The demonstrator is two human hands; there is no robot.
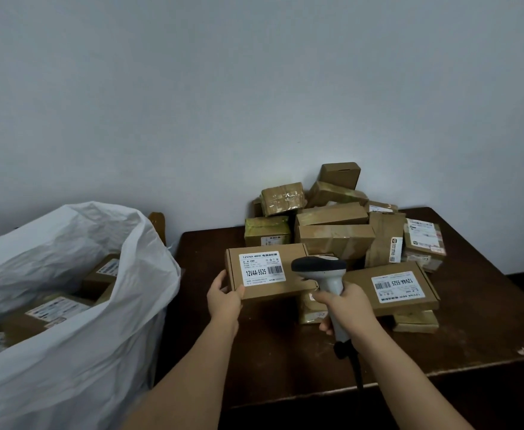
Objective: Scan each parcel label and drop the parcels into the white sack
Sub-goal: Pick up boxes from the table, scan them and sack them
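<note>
Now left hand [224,297] on labelled parcel [267,270] (scanner [322,276] in right hand [344,307]).

I see bare tabletop [205,259] between the parcel heap [341,225] and the white sack [68,305], whose open mouth is half filled with boxes.

Your left hand [223,301] holds a box [267,271] above the table [471,321], label up. Your right hand [344,305] holds the scanner [322,274] just right of that box. Behind both, a pile of parcels [335,225] against the wall [254,88]. The sack [68,352] stands left of the table, parcels inside
</note>
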